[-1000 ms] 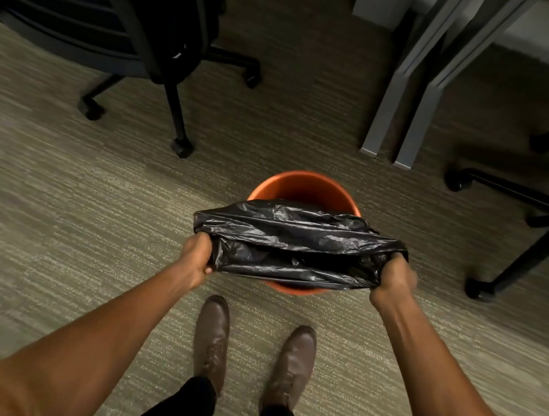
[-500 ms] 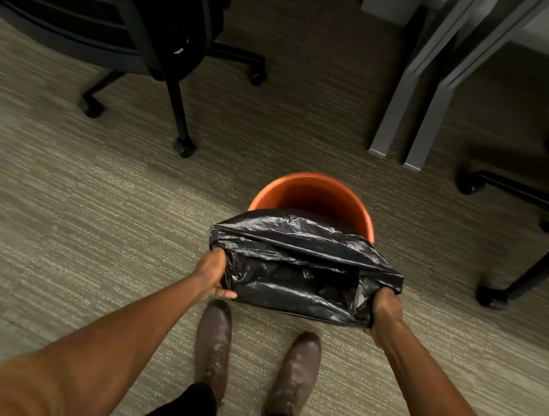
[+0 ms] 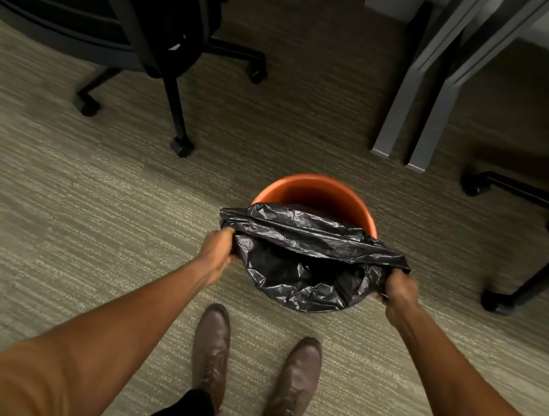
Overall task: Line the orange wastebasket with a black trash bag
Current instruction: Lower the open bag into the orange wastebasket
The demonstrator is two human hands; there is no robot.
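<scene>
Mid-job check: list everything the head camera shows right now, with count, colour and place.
wastebasket: one, orange, on the carpet, centre; far rim still bare.
trash bag: one, black, mouth held open over the near rim.
office chair: one, black, upper left.
desk legs: two, grey, upper right.
second chair base: one, black, right edge.
carpet: olive-beige, all around.
shoes: two, brown, bottom centre.
left hand: gripping the bag's left edge.
right hand: gripping the bag's right edge.

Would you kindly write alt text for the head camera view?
Two bare hands, left hand and right hand, stretch a black trash bag open over an orange wastebasket on carpet; office chairs and grey desk legs stand around.
</scene>
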